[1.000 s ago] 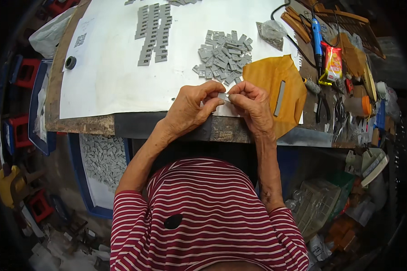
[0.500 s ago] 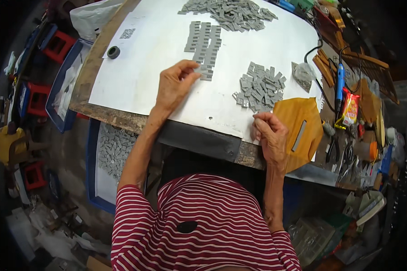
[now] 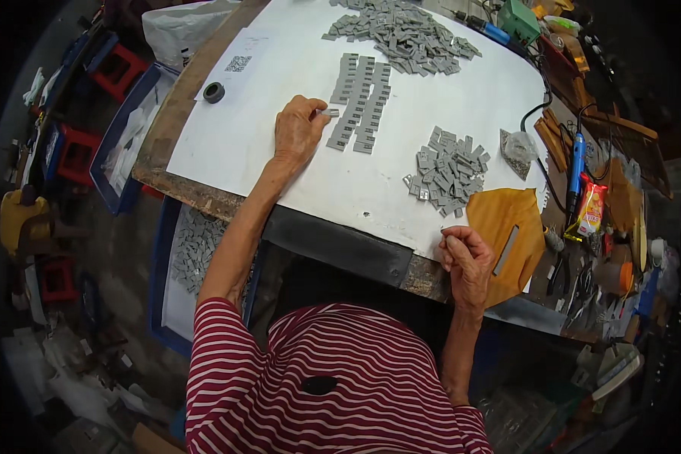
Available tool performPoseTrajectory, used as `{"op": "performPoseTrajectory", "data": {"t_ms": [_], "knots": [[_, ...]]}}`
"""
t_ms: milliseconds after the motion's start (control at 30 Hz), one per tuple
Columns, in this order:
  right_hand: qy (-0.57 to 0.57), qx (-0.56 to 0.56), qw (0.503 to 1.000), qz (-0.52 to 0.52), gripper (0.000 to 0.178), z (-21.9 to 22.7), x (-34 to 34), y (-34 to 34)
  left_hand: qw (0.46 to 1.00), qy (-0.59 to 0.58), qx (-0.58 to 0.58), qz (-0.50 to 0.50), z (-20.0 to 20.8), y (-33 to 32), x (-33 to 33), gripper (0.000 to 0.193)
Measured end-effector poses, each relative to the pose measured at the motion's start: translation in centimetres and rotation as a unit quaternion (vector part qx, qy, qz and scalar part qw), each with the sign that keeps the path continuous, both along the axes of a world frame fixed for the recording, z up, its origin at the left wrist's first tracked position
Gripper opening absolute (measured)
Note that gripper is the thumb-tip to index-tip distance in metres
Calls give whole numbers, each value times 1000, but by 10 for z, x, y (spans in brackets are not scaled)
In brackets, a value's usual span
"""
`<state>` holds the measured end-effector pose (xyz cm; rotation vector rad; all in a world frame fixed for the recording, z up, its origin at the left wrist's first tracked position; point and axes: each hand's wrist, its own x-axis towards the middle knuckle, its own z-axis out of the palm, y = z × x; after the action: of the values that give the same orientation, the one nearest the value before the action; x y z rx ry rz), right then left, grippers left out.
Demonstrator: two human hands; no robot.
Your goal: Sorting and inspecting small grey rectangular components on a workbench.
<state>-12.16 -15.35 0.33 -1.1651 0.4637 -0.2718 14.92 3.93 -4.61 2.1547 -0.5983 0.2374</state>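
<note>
My left hand [image 3: 298, 132] pinches a small grey flat piece [image 3: 331, 113] between thumb and fingertips. It is just left of the rows of grey pieces [image 3: 363, 98], which lie side by side in three columns on the white sheet. The left column is shorter than the other two. My right hand [image 3: 467, 261] is closed in a pinch at the table's front edge; what its fingertips hold is too small to make out. Beside it lies a brown-yellow sheet [image 3: 526, 227] with a narrow grey strip [image 3: 505, 250] on it. Beyond that hand is a loose pile of grey pieces [image 3: 450, 170].
A larger pile of grey pieces [image 3: 405, 34] lies at the back. A black ring [image 3: 214, 92] sits at the left. On the right are a small plastic bag [image 3: 517, 149], a blue pen-shaped tool [image 3: 577, 163] and pliers. Below the table's left edge stands a blue tray [image 3: 166, 303] of grey pieces.
My left hand has moved from the lower end of the columns to beside the short left column, with a grey piece in its fingertips. The right hand stays pinched. The whole view has shifted slightly.
</note>
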Motion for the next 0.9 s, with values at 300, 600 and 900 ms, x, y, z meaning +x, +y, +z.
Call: {"op": "performPoseTrajectory", "data": {"t_ms": [300,600,900], "knots": [[-3,-21,1000,7,12,10,-11,4,1000,9,-15,-10,-1,0,4,20],[19,-34,999,11,14,5,-19,7,999,26,-27,-21,1,-10,10,17],[35,-67,997,9,12,5,-27,10,994,31,-95,-38,-9,-14,15,13]]}}
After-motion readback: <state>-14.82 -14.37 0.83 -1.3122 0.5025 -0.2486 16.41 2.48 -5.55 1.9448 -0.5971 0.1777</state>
